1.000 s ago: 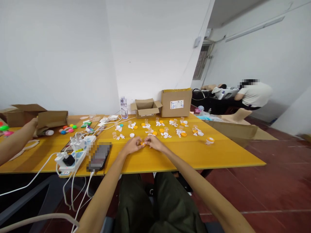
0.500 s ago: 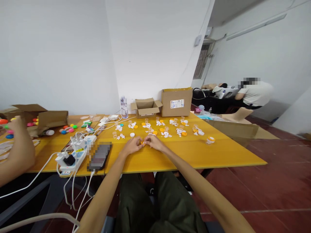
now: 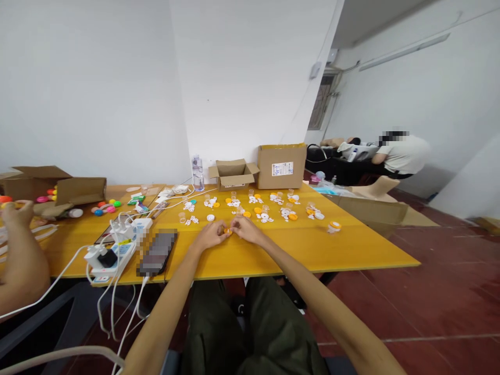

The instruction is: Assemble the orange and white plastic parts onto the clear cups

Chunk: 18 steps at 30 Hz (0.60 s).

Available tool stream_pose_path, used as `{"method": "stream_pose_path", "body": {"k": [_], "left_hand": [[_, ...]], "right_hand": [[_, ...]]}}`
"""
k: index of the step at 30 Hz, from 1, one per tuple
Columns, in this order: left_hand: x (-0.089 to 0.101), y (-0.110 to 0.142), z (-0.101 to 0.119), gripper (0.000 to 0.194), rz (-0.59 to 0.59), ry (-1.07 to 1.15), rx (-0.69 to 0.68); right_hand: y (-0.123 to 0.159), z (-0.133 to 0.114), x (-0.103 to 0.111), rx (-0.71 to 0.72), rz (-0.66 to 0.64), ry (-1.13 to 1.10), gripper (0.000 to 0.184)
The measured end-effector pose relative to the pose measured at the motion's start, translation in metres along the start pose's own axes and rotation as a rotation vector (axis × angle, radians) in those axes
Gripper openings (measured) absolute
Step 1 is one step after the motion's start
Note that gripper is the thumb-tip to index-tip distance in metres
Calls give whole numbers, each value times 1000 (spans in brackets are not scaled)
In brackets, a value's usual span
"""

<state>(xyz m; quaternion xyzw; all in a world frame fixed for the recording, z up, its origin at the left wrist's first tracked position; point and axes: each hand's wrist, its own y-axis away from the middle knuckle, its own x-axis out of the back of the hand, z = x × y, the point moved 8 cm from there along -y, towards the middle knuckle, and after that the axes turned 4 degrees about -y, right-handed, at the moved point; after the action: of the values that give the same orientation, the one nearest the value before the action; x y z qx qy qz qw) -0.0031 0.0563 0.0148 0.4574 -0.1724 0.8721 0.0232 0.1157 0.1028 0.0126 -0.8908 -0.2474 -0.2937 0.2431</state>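
Note:
My left hand (image 3: 213, 236) is closed, its fingertips pinching a small round orange plastic piece (image 3: 227, 230) low over the table. Right beside it, the fingers of my right hand (image 3: 247, 230) are pressed together and meet the same piece. Whatever sits in the right fingertips is too small to make out. Just beyond the hands lie a white round cap (image 3: 211, 218) and small white parts (image 3: 192, 221). Groups of white pieces, orange discs (image 3: 292, 216) and clear little cups (image 3: 182, 217) spread across the table behind. Apart on the right stands an orange-and-white capped piece (image 3: 334, 226).
On the left of the yellow table (image 3: 242, 260) are a phone (image 3: 158, 252), a power strip (image 3: 127, 250) with cables and coloured balls (image 3: 111, 209). Cardboard boxes (image 3: 282, 166) and a bottle (image 3: 197, 174) line the wall. A co-worker's arm (image 3: 23, 255) is at far left; another person (image 3: 404, 153) sits behind.
The view has shifted slightly. My hands stay together around the orange piece with only small finger movement. The co-worker's arm at the left has moved a little.

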Motion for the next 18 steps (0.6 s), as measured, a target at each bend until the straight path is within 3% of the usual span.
{"method": "stream_pose_path", "body": {"k": [5, 11, 15, 18], "left_hand": [[0, 2, -2, 16, 1, -41, -9], [4, 7, 5, 15, -11, -70, -21], [5, 8, 11, 18, -27, -108, -23], [4, 9, 12, 22, -34, -113, -26]], "right_hand": [[-11, 13, 2, -108, 100, 25, 7], [-25, 7, -1, -149, 144, 43, 7], [-5, -4, 6, -94, 168, 7, 6], [35, -24, 16, -18, 151, -78, 7]]}}
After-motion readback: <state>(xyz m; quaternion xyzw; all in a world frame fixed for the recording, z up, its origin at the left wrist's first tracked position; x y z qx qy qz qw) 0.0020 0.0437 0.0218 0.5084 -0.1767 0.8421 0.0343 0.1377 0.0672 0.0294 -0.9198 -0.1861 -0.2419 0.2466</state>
